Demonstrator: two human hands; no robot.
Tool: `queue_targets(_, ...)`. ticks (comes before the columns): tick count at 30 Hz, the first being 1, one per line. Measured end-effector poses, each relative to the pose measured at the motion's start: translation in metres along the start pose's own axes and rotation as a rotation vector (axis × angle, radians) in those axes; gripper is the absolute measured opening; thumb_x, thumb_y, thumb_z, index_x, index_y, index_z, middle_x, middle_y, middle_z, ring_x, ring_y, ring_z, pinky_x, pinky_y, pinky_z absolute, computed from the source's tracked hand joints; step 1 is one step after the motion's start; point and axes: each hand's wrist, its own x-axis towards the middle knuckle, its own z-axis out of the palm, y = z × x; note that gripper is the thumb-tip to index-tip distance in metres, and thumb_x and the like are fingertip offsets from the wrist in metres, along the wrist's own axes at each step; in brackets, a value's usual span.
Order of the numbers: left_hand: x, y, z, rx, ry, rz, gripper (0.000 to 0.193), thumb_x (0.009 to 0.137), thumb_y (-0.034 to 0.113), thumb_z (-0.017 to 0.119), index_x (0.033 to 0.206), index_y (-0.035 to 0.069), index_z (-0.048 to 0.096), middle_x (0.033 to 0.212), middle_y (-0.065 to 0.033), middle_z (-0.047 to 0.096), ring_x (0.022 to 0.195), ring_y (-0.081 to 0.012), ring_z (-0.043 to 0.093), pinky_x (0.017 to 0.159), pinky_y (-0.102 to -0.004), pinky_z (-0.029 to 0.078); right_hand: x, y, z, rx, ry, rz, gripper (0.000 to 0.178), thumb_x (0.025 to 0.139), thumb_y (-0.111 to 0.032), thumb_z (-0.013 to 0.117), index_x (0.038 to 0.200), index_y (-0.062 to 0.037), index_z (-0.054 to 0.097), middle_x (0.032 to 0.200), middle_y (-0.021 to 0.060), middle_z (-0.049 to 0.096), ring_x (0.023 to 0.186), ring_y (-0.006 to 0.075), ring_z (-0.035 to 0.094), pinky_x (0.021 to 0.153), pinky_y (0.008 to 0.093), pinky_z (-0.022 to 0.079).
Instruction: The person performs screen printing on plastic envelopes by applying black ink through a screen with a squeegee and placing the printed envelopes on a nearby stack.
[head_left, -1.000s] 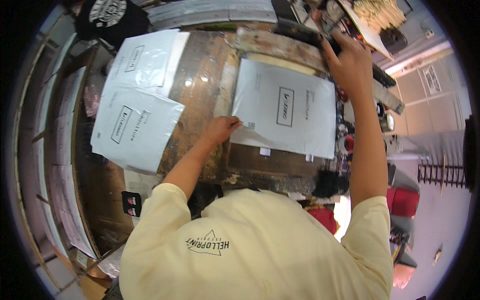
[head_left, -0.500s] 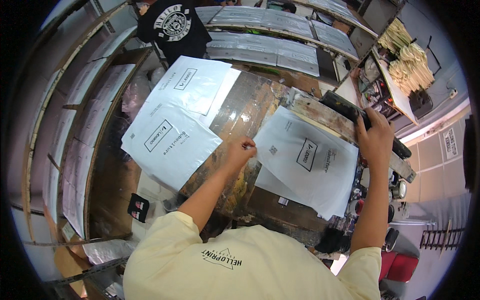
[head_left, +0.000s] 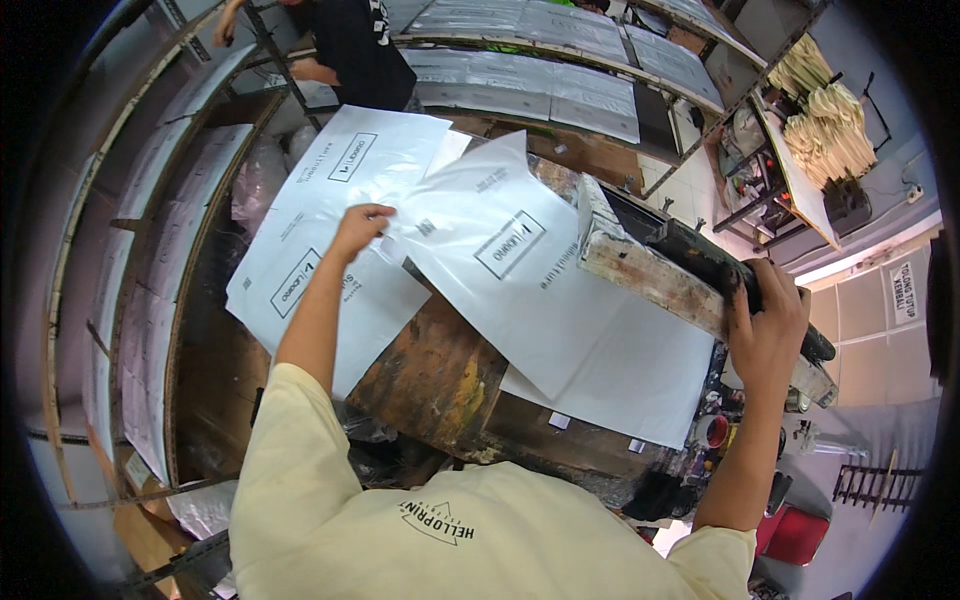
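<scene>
My left hand [head_left: 362, 230] pinches the corner of a white plastic bag [head_left: 490, 280] with dark print, its sheet curving up off the paint-stained wooden table [head_left: 420, 365]. Beneath it, a plain white sheet [head_left: 640, 370] lies on the table's right part. More printed white bags [head_left: 345, 325] lie spread at the left, below my left hand. My right hand [head_left: 768, 318] is closed over the black bar [head_left: 690, 255] along a raised, paint-smeared wooden frame [head_left: 648, 270]. How far the fingers wrap round the bar is partly hidden.
A person in a dark shirt [head_left: 360, 55] stands beyond the table. Racks [head_left: 590, 95] with white printed bags line the back, and another rack [head_left: 160, 300] runs along the left. Small paint containers [head_left: 712, 430] sit near my right forearm. A red seat [head_left: 798, 538] is at the lower right.
My left hand has moved left and away from me, drawing the printed bag off the plain sheet toward the left-hand bags. My right hand stays on the black bar. The other person has turned.
</scene>
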Motion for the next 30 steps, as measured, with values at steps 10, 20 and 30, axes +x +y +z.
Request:
queue_targets(10,0.137,-0.075,-0.117,0.356,0.251,-0.034,0.032,0.091,0.014,0.062,0.117,0.004,0.077,0.093,-0.0037,0.075,0.08,-0.0128,0.065,0.075,-0.0283,0.052,0.008,0.003,-0.001,0.023,0.0,-0.059,0.038,0.08,-0.021,0.065,0.112,-0.0001,0.066,0.101,0.0188,0.065,0.096,0.0391,0.059,0.09,0.0454,0.04)
queue_targets(20,0.083,-0.055,0.094,0.945,0.491,0.61,0.058,0.1,0.024,0.065,0.148,-0.004,0.049,0.154,-0.0356,0.04,0.145,-0.0464,0.038,0.121,-0.0501,0.032,0.018,0.016,0.001,0.033,0.031,-0.055,0.032,0.084,-0.029,0.068,0.104,-0.0032,0.068,0.091,0.0158,0.066,0.087,0.0386,0.061,0.084,0.0454,0.044)
queue_targets(30,-0.29,0.016,0.408,0.683,-0.853,0.949,0.1,0.087,0.075,0.06,0.157,0.007,0.04,0.166,-0.0189,0.028,0.156,-0.0402,0.018,0.126,-0.0642,0.01,0.025,0.013,-0.007,0.151,-0.016,0.151,0.044,0.085,-0.045,0.07,0.088,-0.0005,0.072,0.081,0.0221,0.071,0.085,0.0334,0.072,0.088,0.0485,0.051)
